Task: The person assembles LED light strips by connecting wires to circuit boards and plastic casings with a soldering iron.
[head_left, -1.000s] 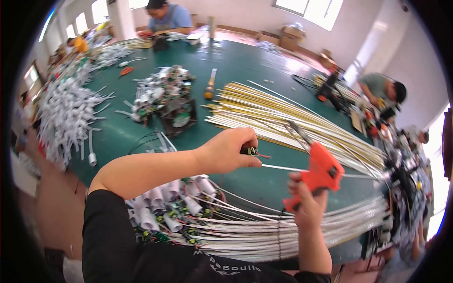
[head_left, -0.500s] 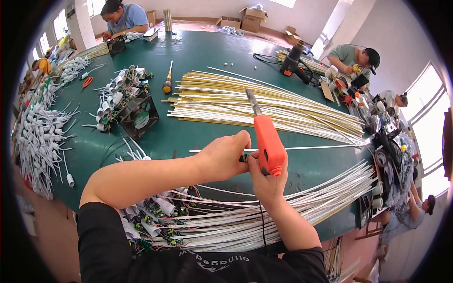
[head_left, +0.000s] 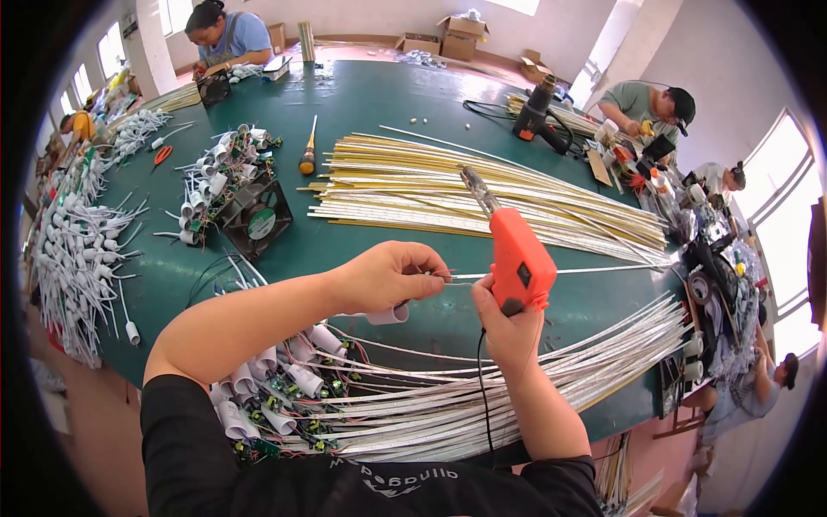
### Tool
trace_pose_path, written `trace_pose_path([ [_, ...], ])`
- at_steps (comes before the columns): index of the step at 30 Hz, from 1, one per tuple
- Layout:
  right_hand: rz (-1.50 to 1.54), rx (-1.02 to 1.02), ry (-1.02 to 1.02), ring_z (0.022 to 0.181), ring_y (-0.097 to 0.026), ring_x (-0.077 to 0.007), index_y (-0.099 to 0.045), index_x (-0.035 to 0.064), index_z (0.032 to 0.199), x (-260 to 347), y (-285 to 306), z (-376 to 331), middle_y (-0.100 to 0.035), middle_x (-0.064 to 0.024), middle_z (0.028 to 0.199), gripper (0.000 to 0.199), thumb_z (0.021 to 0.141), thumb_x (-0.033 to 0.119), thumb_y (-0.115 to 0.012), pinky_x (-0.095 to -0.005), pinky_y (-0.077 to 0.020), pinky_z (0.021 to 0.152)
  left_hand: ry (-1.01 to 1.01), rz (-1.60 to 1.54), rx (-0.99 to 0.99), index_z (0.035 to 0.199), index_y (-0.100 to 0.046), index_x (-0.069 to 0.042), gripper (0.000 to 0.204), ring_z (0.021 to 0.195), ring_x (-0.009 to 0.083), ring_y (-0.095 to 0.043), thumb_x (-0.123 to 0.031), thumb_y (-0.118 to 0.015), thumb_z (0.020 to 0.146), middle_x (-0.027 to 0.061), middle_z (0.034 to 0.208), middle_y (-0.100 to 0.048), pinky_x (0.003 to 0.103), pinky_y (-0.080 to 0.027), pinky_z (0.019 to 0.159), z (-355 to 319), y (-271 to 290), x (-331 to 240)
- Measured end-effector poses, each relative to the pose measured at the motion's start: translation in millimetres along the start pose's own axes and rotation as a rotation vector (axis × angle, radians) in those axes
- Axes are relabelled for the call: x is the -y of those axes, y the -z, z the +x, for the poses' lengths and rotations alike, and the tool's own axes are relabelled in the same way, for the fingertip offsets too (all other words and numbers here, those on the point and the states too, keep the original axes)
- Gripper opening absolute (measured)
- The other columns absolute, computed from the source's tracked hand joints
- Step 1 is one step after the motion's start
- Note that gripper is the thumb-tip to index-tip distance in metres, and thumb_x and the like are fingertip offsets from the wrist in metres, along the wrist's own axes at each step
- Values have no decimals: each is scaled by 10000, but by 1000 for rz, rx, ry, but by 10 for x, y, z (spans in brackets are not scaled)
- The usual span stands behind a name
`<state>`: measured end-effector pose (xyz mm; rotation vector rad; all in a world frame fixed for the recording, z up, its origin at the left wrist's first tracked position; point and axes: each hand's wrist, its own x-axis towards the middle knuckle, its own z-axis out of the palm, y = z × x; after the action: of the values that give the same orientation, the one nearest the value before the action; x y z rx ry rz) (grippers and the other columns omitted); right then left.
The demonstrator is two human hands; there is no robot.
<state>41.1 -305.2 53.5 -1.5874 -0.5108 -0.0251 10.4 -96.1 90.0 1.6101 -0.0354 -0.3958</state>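
My right hand [head_left: 510,332] is closed round the lower end of an orange soldering gun [head_left: 522,258], whose metal tip points away over the strips. The gun's black cord hangs down past my wrist. My left hand [head_left: 388,277] pinches thin wires at its fingertips, with a white cylindrical cap [head_left: 389,315] showing just below the palm. From those fingertips a thin wire reaches toward my right thumb. A narrow white strip [head_left: 594,270] runs off to the right from the same place. Exactly how the wire and strip meet is too small to tell.
Yellow and white strips [head_left: 482,194] lie beyond my hands; wired white strips [head_left: 517,388] lie nearer. A screwdriver [head_left: 307,158], a fan [head_left: 260,217] and white-capped circuit boards [head_left: 202,185] sit left. Far right is a heat gun [head_left: 534,112]. Co-workers sit round the green table [head_left: 388,95].
My hands have moved apart. The soldering gun has shifted right with my right hand. My left hand's fingers have turned, and the white cap now shows beneath it.
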Motion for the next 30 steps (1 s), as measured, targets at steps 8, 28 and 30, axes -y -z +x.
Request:
trace_pose_path([
  [8,211,-10,-8,812,-563,-77,-502,22,1180,61,-116,7,-634,-40,985,384,835,37,-670,-222,-459,687,-72,249,-67,1000,-577,-16,206,635,60,-504,-159,-647,870,-2,725,-520,243,-460,494,-18,-119,-56],
  [28,206,7,-111,740,-542,-53,-522,37,1147,20,-38,21,-635,-41,1014,365,834,97,-700,-192,-438,536,-58,-4,-9,919,-547,-29,79,710,100,-599,-97,-584,915,28,815,-599,244,-490,602,66,-81,90],
  [30,222,14,-104,731,-541,-54,-518,37,1151,-12,-64,6,-634,-43,1013,369,834,88,-698,-194,-437,537,-13,-96,-39,930,-535,-36,83,743,113,-623,-106,-579,926,33,814,-600,246,-499,612,69,-84,56],
])
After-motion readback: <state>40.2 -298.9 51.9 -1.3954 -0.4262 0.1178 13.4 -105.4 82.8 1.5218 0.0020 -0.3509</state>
